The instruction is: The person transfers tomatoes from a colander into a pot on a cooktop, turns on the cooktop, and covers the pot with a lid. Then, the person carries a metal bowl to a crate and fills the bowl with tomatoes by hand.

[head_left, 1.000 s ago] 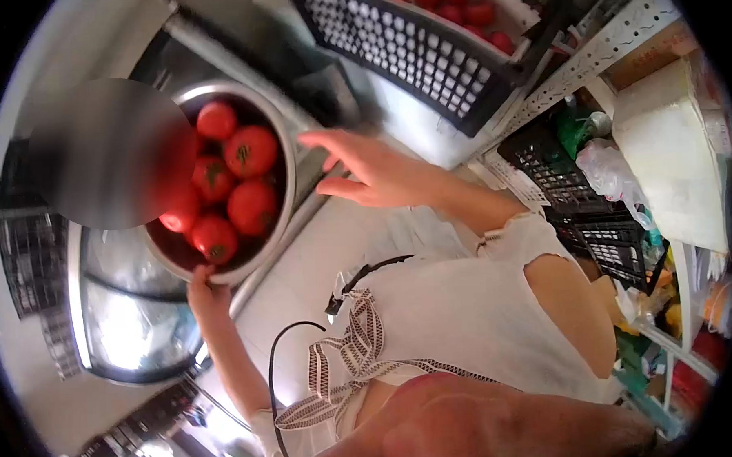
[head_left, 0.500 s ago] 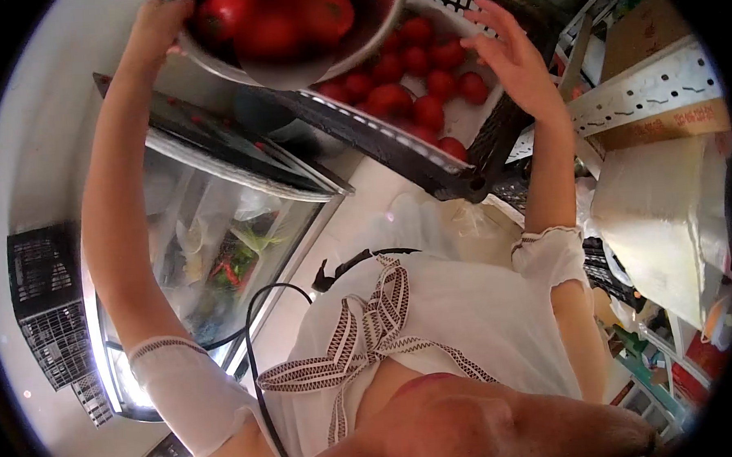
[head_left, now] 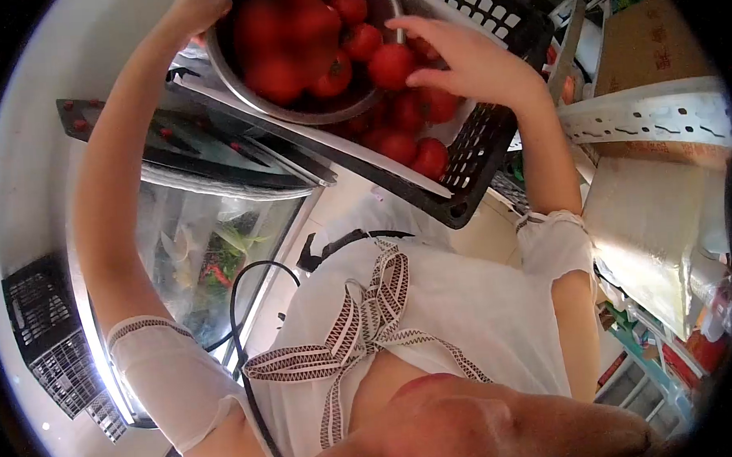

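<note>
At the top, a metal bowl (head_left: pixel 316 116) holds several red tomatoes (head_left: pixel 331 75) and overlaps a black crate (head_left: pixel 455 204). The crate has a pale liner, with more tomatoes (head_left: pixel 397 145) lying in it. My left hand (head_left: pixel 201 11) is closed on the bowl's left rim. At the bowl's right side, my right hand (head_left: pixel 448 57) has its thumb and fingers curved around a tomato (head_left: pixel 391 66) by the rim. Part of the bowl's contents is blurred.
A glass-fronted display case (head_left: pixel 211 243) with greens inside stands at the left, near stacked black crates (head_left: pixel 52 340). Perforated metal shelving (head_left: pixel 647 118), cardboard and a pale box (head_left: pixel 644 233) are at the right. A black cable (head_left: pixel 239 316) hangs before the body.
From the lower left, the bowl has moved up over the crate, held by my left hand. My right hand has come from the crate's far side to a tomato at the bowl's rim.
</note>
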Demonstrator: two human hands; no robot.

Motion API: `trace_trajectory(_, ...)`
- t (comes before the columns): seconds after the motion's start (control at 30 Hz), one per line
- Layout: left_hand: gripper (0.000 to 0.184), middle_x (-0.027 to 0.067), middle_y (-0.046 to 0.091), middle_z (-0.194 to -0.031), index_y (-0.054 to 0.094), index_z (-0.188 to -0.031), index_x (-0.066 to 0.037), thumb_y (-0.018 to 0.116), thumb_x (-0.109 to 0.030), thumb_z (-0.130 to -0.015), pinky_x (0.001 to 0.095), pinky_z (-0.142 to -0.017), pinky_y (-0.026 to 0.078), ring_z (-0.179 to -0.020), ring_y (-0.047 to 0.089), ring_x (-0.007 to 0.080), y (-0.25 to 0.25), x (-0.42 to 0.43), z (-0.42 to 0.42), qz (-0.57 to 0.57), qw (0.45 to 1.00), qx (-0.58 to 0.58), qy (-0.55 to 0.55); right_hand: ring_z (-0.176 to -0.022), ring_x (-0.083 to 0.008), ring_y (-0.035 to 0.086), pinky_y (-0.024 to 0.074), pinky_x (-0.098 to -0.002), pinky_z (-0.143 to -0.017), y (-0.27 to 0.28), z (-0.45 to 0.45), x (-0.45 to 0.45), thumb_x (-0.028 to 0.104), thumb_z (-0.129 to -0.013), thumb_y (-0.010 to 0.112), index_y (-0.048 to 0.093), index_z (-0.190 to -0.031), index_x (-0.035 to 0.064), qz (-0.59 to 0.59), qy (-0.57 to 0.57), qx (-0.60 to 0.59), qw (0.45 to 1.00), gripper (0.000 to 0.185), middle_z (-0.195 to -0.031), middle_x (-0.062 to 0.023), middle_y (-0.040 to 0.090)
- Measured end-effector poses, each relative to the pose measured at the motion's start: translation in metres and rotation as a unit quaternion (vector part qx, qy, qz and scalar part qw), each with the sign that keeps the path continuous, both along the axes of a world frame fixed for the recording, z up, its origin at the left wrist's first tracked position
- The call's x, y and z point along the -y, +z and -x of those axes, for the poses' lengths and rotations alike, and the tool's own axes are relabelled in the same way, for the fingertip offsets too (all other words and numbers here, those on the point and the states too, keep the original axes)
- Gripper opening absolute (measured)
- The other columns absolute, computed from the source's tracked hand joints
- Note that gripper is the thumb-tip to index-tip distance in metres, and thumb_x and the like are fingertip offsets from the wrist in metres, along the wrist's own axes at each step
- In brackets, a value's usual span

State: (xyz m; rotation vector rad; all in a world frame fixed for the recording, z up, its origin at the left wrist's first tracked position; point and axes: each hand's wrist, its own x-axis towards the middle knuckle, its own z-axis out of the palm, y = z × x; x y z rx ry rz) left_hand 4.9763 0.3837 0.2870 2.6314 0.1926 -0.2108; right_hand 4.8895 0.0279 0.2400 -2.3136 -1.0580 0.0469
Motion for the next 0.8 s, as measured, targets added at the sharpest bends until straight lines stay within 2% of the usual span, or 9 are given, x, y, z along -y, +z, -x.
trace_trajectory(0.07,0.025,0.0119,0.058,-0.074,0.054,-0.097,0.001,0.054,-0.014,-0.077,0.0293,-0.051,0.052,-0.061,0.06,0.0219,0.009,0.012,0.007,-0.031,0.999,-0.016,-0.017,-0.083,-0.0267,0.056,0.0453,-0.0334,-0.075,0.008,-0.008,-0.009,0.019,-0.075,0.063,0.04,-0.123,0.0127,-0.01,0.001,0.028,1.0,0.053,-0.098,-0.0136,0.054)
trace_trajectory(0.17,0.021,0.0161,0.061,-0.085,0.058,-0.085,-0.005,0.056,-0.02,-0.071,0.0411,-0.071,0.046,-0.081,0.057,0.034,0.017,0.038,0.024,-0.207,0.964,0.158,-0.048,-0.08,-0.0271,0.056,0.0456,-0.0337,-0.072,0.011,-0.011,-0.021,0.019,-0.075,0.063,0.043,-0.119,0.0117,-0.04,-0.004,0.066,0.997,0.049,-0.095,-0.0135,0.054)
trace_trajectory(0.23,0.018,0.0197,0.06,-0.085,0.059,-0.081,0.0,0.051,-0.011,-0.068,0.0426,-0.072,0.045,-0.082,0.056,0.0368,0.019,0.045,0.027,-0.515,0.787,0.164,-0.298,-0.079,-0.0279,0.056,0.0457,-0.0344,-0.071,0.009,-0.013,-0.022,0.019,-0.076,0.062,0.044,-0.118,0.0114,-0.006,-0.027,0.068,0.997,0.046,-0.092,-0.0136,0.055)
trace_trajectory(0.27,0.018,0.0197,0.06,-0.085,0.059,-0.081,0.0,0.051,-0.011,-0.068,0.0426,-0.072,0.045,-0.082,0.056,0.0368,0.026,0.061,0.039,-0.515,0.788,0.164,-0.296,-0.079,-0.0279,0.056,0.0457,-0.0344,-0.071,0.006,-0.014,-0.022,0.019,-0.076,0.062,0.044,-0.118,0.0114,-0.006,-0.025,0.068,0.997,0.046,-0.092,-0.0136,0.055)
trace_trajectory(0.33,0.023,0.0214,0.058,-0.084,0.058,-0.083,0.002,0.048,-0.002,-0.064,0.0424,-0.075,0.043,-0.083,0.054,0.0382,0.043,0.103,0.067,-0.18,0.941,0.287,-0.024,-0.08,-0.0294,0.057,0.0456,-0.0352,-0.071,0.0,-0.017,-0.018,0.02,-0.077,0.061,0.045,-0.117,0.0115,0.023,-0.06,0.071,0.995,0.043,-0.09,-0.014,0.057)
trace_trajectory(0.37,0.023,0.0214,0.058,-0.084,0.058,-0.083,0.002,0.048,-0.002,-0.064,0.0424,-0.075,0.043,-0.083,0.054,0.0382,0.042,0.106,0.068,-0.18,0.941,0.286,-0.023,-0.08,-0.0294,0.057,0.0456,-0.0352,-0.071,-0.001,-0.019,-0.016,0.02,-0.077,0.061,0.045,-0.117,0.0115,0.023,-0.058,0.07,0.996,0.043,-0.09,-0.014,0.057)
trace_trajectory(0.53,0.036,0.0199,0.057,-0.091,0.059,-0.091,0.001,0.043,0.008,-0.059,0.0406,-0.077,0.043,-0.086,0.051,0.0386,0.047,0.126,0.08,-0.046,0.817,0.511,-0.262,-0.081,-0.0303,0.057,0.0451,-0.0363,-0.073,-0.002,-0.021,-0.015,0.023,-0.079,0.059,0.045,-0.116,0.012,-0.002,-0.055,0.102,0.993,0.041,-0.09,-0.0151,0.058)
trace_trajectory(0.7,0.035,0.0193,0.055,-0.095,0.058,-0.089,0.003,0.044,0.01,-0.057,0.0396,-0.076,0.044,-0.086,0.052,0.0379,0.053,0.152,0.094,-0.072,0.827,0.487,-0.271,-0.079,-0.0304,0.058,0.0452,-0.0363,-0.068,0.018,-0.014,-0.016,0.025,-0.08,0.058,0.048,-0.105,0.006,0.026,-0.076,0.098,0.992,0.033,-0.088,-0.016,0.058)
trace_trajectory(0.8,0.035,0.0191,0.055,-0.095,0.058,-0.089,0.005,0.046,0.011,-0.057,0.0385,-0.074,0.045,-0.086,0.052,0.0375,0.043,0.156,0.09,-0.031,0.783,0.545,-0.298,-0.077,-0.0336,0.056,0.0435,-0.0397,-0.066,0.026,-0.01,-0.016,0.025,-0.08,0.057,0.048,-0.097,0.0007,0.056,-0.106,0.059,0.991,0.031,-0.085,-0.0188,0.056)
